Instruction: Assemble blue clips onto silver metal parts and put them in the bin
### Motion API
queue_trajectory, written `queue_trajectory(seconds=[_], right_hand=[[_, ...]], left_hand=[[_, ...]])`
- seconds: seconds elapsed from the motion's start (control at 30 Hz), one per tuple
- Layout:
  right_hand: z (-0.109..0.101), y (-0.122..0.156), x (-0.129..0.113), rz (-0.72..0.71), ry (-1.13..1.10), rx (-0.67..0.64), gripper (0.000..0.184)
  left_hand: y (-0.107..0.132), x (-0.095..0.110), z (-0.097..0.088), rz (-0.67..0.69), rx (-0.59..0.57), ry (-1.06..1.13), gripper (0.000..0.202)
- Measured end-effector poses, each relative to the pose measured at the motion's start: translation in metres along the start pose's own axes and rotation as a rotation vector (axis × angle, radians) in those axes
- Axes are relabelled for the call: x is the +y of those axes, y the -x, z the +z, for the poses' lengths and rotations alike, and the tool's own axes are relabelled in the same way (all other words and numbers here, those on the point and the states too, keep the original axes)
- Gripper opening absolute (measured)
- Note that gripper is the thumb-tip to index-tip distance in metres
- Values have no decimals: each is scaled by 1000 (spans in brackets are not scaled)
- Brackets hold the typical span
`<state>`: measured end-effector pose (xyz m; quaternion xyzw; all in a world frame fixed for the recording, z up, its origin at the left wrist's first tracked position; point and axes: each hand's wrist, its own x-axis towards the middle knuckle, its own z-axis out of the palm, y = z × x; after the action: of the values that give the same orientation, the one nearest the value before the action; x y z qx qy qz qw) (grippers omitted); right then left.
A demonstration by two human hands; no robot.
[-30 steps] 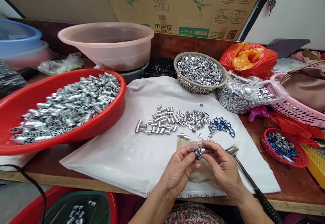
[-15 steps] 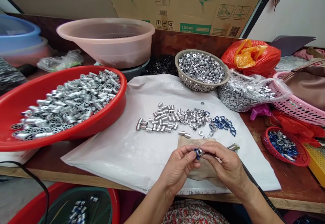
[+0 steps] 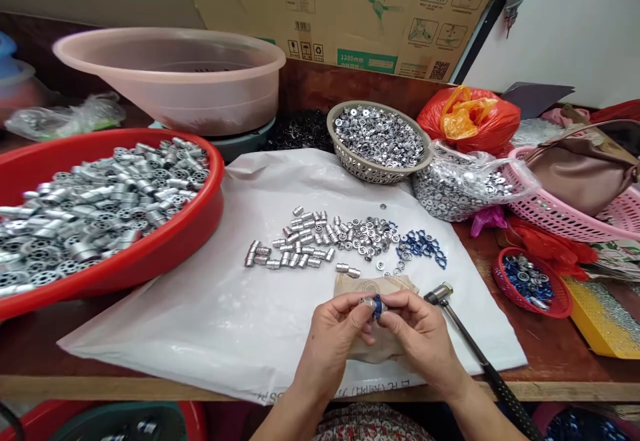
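Both hands sit over the white sheet, close together. My left hand [image 3: 335, 338] and my right hand [image 3: 420, 341] pinch between their fingertips a small silver cylinder with a blue ring [image 3: 375, 306]. Just below them lies a brown paper pad [image 3: 375, 285]. A hammer with a metal head [image 3: 440, 292] and a black handle lies beside my right hand, which does not appear to grip it. Further up the sheet are rows of silver cylinders [image 3: 295, 246], perforated silver discs [image 3: 367, 234] and blue ring pieces [image 3: 423, 246].
A white plastic sheet [image 3: 150, 338] covers the bench. A red basin of silver cylinders [image 3: 193, 234] stands left, a woven tan basket of discs [image 3: 373, 173] behind, and a plastic bag of discs [image 3: 445, 194] beside it. A small red basket of blue parts [image 3: 533, 311] stands right.
The part has turned in my fingers, its blue ring now on the right instead of the left. My view has swung, shifting everything in the picture left.
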<state>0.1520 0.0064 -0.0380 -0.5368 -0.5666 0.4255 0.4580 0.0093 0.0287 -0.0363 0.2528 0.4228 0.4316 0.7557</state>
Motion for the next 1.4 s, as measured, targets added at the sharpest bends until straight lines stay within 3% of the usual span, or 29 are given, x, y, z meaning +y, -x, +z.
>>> queue_trajectory(seconds=[0.07,0.13,0.23,0.33,0.43,0.53,0.7,0.77,0.9,1.03,1.4], right_hand=[[-2,-3,1,120,-79,-61,17],[-16,-15,4,75,105,-127,20],[-49,-45,18,-132,683,-68,21],[-75,-72,37,-161,850,-31,18],[-76,-77,42,-174,864,-30,11],[-55,-62,28,-202,825,-6,11],[-18,-28,-12,-421,640,-18,22],[-11,-20,-20,-412,571,-50,26],[-12,-13,-17,-278,360,-93,19],[-14,-10,-8,-173,151,-47,8],[-10,-7,-7,-167,116,13,11]], left_hand=[[2,0,2,97,-6,-58,32],[2,0,4,130,8,-49,29],[0,1,5,9,6,94,31],[-2,5,4,-135,-23,225,38],[-3,6,2,-156,-30,269,41],[-4,5,1,-128,-33,293,36],[-6,1,2,-119,-53,334,30],[-5,1,1,-123,-58,346,30],[-2,1,-1,-144,-89,351,28],[2,0,-1,-128,-95,374,26],[6,2,-1,-120,-95,358,26]])
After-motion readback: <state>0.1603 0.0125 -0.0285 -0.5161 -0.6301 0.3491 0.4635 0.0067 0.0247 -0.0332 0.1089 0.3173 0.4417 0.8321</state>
